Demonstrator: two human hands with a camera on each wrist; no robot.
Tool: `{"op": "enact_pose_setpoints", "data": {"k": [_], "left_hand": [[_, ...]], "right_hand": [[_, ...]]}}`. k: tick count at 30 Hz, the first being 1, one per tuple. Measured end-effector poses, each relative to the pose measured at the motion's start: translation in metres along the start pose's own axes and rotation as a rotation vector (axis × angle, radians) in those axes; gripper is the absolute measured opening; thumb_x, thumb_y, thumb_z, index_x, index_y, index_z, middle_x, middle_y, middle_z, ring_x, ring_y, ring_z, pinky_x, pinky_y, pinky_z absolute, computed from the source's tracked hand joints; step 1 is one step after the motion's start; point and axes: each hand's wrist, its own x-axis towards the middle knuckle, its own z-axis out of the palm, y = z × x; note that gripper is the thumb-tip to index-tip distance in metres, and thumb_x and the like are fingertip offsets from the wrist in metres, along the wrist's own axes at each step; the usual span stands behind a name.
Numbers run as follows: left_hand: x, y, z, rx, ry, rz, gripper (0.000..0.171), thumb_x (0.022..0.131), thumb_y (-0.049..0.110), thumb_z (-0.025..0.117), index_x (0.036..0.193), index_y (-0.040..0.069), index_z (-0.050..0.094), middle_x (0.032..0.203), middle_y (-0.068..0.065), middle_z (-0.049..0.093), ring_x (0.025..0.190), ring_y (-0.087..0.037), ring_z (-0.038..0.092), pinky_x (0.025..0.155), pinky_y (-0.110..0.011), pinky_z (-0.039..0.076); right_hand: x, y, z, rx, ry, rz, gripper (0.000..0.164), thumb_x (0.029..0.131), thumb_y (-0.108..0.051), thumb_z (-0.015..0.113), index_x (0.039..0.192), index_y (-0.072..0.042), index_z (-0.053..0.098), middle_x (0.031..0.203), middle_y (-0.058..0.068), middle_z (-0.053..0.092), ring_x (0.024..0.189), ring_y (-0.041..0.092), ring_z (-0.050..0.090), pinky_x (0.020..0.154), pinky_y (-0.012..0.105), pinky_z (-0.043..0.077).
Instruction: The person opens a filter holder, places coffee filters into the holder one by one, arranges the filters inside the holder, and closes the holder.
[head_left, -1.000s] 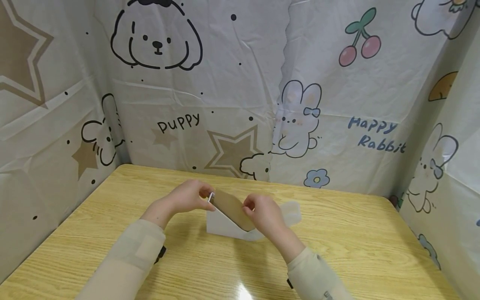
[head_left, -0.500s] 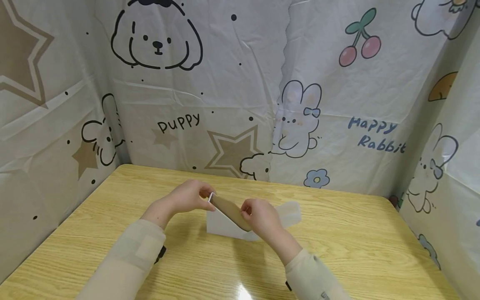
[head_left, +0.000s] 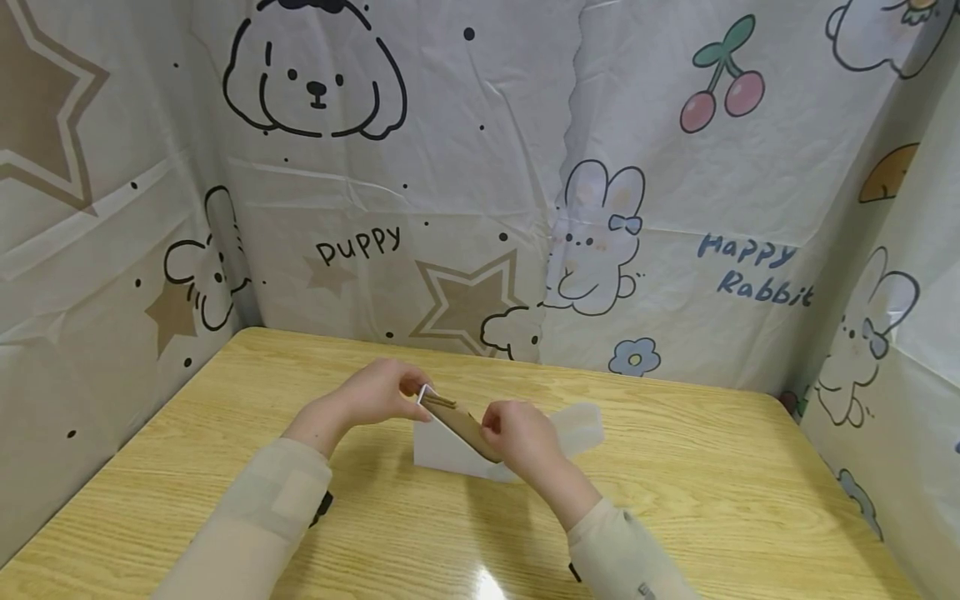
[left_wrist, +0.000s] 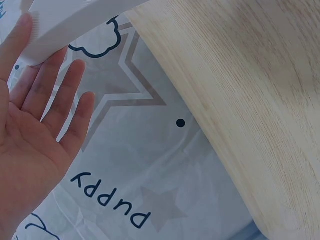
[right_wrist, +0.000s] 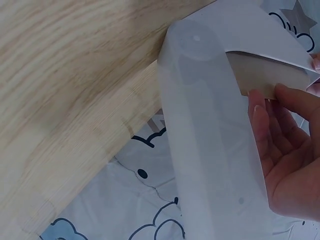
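Observation:
A white box (head_left: 448,448) with a slanted open top stands on the table, its translucent lid (right_wrist: 215,150) swung out to the right. My left hand (head_left: 381,390) grips the box's raised left corner between thumb and fingers. In the left wrist view, that same hand (left_wrist: 37,130) has its thumb and first fingers on the white box wall (left_wrist: 80,22), while the other fingers extend free. Inside the box sits a flat brown card (head_left: 459,423), mostly hidden by the walls. My right hand (head_left: 523,429) pinches the card's edge near the low end, beside the lid.
The box rests on a wood-grain table (head_left: 360,533) around its middle. A printed cloth (head_left: 480,167) hangs behind the table and along both sides. Both forearms, in light sleeves (head_left: 251,508), reach in from the front edge.
The brown card has sunk lower in the box, and thin brown edges now show near its left end. My right hand has shifted slightly down and left; the left hand keeps its place.

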Motion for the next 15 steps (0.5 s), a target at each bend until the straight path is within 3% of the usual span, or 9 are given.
{"op": "enact_pose_setpoints", "data": {"k": [7,11,15], "left_hand": [[-0.001,0.002,0.000,0.013,-0.005,0.007,0.031,0.076,0.027,0.077,0.102,0.012,0.068,0.104,-0.005,0.067,0.102,-0.025,0.059,0.089,-0.043,0.048],[-0.001,0.002,0.000,0.020,-0.006,0.009,0.031,0.076,0.027,0.077,0.102,0.012,0.068,0.105,-0.006,0.067,0.102,-0.025,0.058,0.089,-0.043,0.048],[-0.001,0.001,0.000,0.026,-0.004,0.011,0.030,0.076,0.027,0.077,0.101,0.013,0.068,0.104,-0.006,0.067,0.101,-0.025,0.059,0.089,-0.043,0.048]], "right_hand": [[-0.006,0.004,-0.016,-0.034,0.035,0.002,0.009,0.084,-0.021,0.067,0.082,-0.013,0.067,0.079,0.000,0.067,0.068,0.013,0.059,0.058,0.027,0.046],[-0.015,0.012,-0.044,-0.012,0.049,0.002,0.018,0.085,-0.025,0.067,0.095,-0.010,0.067,0.095,0.005,0.069,0.087,0.021,0.065,0.073,0.036,0.052],[-0.026,0.033,-0.071,0.007,-0.017,0.020,0.040,0.084,-0.027,0.068,0.116,-0.004,0.061,0.121,0.012,0.062,0.114,0.032,0.055,0.093,0.047,0.045]]}}
